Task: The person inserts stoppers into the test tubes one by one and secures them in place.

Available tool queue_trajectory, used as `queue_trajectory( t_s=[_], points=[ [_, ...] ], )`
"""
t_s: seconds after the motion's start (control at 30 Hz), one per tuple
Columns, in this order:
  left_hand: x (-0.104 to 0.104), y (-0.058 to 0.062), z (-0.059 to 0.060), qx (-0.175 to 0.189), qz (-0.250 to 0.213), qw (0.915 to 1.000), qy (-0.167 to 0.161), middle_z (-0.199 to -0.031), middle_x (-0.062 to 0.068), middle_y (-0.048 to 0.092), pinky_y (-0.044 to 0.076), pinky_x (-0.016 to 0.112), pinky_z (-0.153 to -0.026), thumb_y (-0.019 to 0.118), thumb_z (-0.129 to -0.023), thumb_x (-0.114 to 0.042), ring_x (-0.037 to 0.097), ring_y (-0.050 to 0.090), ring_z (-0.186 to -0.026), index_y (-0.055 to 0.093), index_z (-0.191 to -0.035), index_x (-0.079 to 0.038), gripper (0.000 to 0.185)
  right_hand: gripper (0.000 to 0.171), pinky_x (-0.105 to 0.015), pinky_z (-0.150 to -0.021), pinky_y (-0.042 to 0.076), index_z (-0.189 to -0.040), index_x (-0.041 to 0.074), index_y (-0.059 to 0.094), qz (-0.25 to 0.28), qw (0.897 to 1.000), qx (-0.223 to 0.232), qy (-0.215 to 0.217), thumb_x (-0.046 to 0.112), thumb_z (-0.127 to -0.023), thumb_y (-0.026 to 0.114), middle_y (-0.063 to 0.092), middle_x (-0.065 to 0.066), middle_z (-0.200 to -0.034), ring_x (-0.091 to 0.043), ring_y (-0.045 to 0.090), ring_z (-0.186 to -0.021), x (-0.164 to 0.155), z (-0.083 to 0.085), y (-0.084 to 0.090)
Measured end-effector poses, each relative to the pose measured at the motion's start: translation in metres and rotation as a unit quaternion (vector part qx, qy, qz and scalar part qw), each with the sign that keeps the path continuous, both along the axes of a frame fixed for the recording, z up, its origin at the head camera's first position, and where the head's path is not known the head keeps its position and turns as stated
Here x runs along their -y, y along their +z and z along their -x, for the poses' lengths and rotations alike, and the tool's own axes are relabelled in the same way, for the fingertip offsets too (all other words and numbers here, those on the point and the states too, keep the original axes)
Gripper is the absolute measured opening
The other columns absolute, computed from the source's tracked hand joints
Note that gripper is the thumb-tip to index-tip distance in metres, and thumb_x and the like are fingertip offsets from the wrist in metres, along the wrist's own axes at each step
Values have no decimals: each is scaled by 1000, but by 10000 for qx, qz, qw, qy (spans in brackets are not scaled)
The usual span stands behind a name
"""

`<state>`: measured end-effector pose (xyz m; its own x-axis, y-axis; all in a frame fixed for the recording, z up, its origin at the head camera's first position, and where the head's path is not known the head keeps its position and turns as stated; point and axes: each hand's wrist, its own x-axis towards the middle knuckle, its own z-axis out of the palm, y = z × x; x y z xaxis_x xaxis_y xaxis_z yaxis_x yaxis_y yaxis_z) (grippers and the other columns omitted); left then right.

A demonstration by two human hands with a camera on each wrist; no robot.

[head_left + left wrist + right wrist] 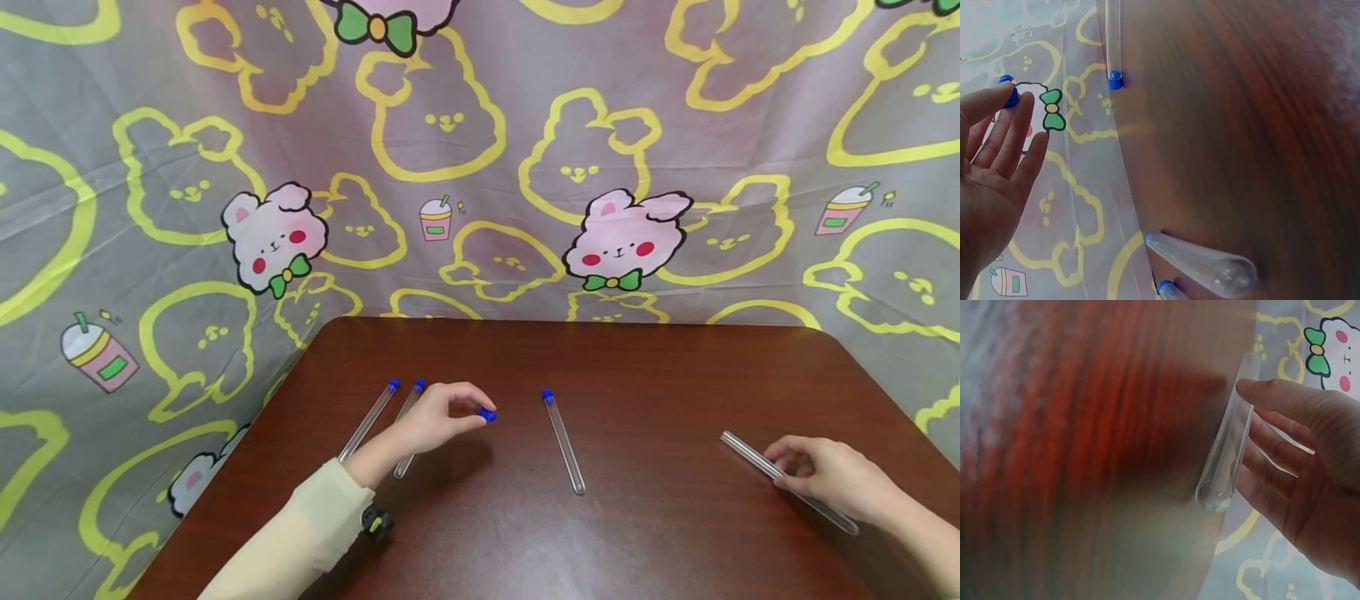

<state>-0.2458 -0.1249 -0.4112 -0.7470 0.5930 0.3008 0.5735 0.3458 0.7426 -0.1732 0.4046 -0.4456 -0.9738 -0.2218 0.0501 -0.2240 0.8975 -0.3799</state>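
Observation:
My left hand [474,413] hovers over the brown table [675,392] left of centre and pinches a small blue cap [487,414] at its fingertips. In the left wrist view that blue cap [1008,92] sits at the fingertips [991,97] of my left hand. My right hand [787,467] is near the right edge and holds a clear uncapped tube [750,454] low over the table. The right wrist view has the thumb [1272,394] on top of this tube [1225,450] and the fingers beneath. A capped tube [564,446] lies at the centre.
Two more blue-capped tubes [369,423] lie side by side under and beside my left wrist. A small black and yellow object [375,522] sits by my left sleeve. A cartoon-bunny cloth [480,167] hangs behind and around the table.

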Motion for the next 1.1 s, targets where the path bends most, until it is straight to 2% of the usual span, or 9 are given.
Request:
queue_trajectory(
  t_s=[0.33, 0.63, 0.9, 1.1],
  points=[
    [11, 5, -5, -87, -37, 9994, 320, -97, -3, 70, 53, 32, -78, 73, -86, -6, 11, 65, -88, 72, -104, -8, 17, 23, -28, -58, 42, -94, 16, 66, 71, 9993, -347, 75, 11, -76, 80, 61, 12, -76, 2, 53, -66, 13, 2, 8],
    [14, 8, -4, -145, -406, 9984, 361, -93, 1, 71, 53, 35, -71, 73, -85, -3, 14, 66, -83, 71, -104, -1, 19, 23, -27, -57, 41, -98, 15, 67, 240, 9989, -330, 219, 11, -78, 79, 60, 10, -79, -1, 51, -68, 37, 6, 26],
    [18, 7, -6, -106, -735, 9948, 703, -93, 1, 71, 53, 35, -71, 74, -85, -4, 15, 66, -82, 72, -102, -7, 18, 26, -25, -58, 42, -97, 17, 67, 680, 9933, -748, 568, 5, -77, 78, 62, 10, -78, -1, 53, -69, 62, 11, 36],
    [13, 8, -6, -198, -950, 9931, 663, -95, 4, 71, 54, 36, -72, 75, -85, -5, 15, 66, -83, 72, -102, -6, 18, 28, -25, -60, 44, -97, 19, 67, 872, 9888, -881, 831, 4, -76, 79, 62, 12, -78, -2, 55, -72, 80, 16, 41]
  ],
)
